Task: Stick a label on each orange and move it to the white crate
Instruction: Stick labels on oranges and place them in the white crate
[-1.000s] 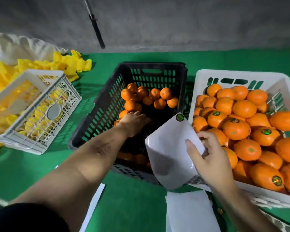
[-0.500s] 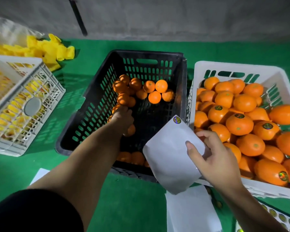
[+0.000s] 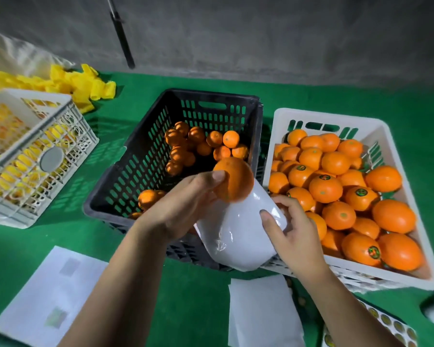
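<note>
The left hand point(image 3: 183, 209) grips an orange point(image 3: 233, 179) above the black crate's point(image 3: 125, 186) near right corner, pressed against the top edge of the curled backing sheet point(image 3: 238, 236) pinched in the right hand point(image 3: 290, 236) (the label itself is hidden). The white crate point(image 3: 281, 126) lies just right of the fruit, likely a short carry.

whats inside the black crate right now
Loose oranges lie at the far end of the black crate, a few more near its front wall. The hands, held orange and white sheet hide the front right.
</note>
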Motion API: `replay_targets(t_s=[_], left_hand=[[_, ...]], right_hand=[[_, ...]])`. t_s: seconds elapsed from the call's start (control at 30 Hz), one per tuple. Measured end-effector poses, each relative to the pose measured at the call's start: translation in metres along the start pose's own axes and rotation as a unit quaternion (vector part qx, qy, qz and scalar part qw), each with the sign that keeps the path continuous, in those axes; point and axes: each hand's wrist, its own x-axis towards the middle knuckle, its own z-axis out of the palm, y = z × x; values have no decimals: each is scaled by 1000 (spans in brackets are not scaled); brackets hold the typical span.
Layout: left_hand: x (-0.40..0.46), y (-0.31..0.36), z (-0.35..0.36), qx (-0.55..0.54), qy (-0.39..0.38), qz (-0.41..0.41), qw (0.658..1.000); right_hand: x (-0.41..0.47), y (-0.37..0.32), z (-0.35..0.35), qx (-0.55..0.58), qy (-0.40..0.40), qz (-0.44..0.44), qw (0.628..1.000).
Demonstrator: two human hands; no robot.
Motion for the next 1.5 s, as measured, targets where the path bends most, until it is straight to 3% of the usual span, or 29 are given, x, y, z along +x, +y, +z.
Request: replay_targets(t_s=[0.07, 0.13, 0.2, 0.23, 0.27, 0.33, 0.47, 0.6, 0.67, 0.77, 0.87, 0.97, 1.13, 1.33, 1.5], left_hand=[[-23, -16, 13, 13, -52, 24, 998], [-48, -13, 24, 48, -69, -18, 996], [-52, -14, 36, 25, -24, 12, 999], [-50, -20, 40, 36, 43, 6, 998], [-53, -23, 39, -12, 12, 7, 1000], [-53, -31, 47, 7, 26, 40, 999], [-50, -48, 65, -7, 45, 21, 999], [-55, -60, 69, -16, 39, 26, 999], [-59, -59, 71, -1, 9, 38, 999], [-61, -59, 79, 31, 21, 41, 998], [-54, -54, 91, 163, 18, 59, 985], [-62, -59, 98, 82, 69, 117, 987], [-64, -60, 103, 0, 81, 134, 988], [-65, -64, 97, -46, 74, 102, 991], [-67, -65, 88, -61, 38, 68, 995]], right_hand=[[-6, -2, -6, 29, 13, -20, 999], [-13, -7, -15, 41, 22, -17, 999], [-21, -11, -25, -12, 40, -11, 999], [-24, -14, -30, -62, 53, -25, 996], [-26, -17, -33, -88, 59, -42, 993], [-30, -26, -38, -39, 22, -51, 998], [-33, -42, -27, 44, -137, 3, 990], [-43, -45, -30, 53, -85, 12, 995], [-37, -63, -28, 40, -54, -35, 997], [-37, -84, -23, 120, -95, -199, 968], [-42, -70, -34, -21, 23, -101, 994], [-47, -66, -37, -66, 38, -103, 992], [-48, -73, -46, 16, -31, -61, 998], [-46, -78, -61, -45, -146, -88, 984], [-49, -81, -70, 54, -163, -30, 985]])
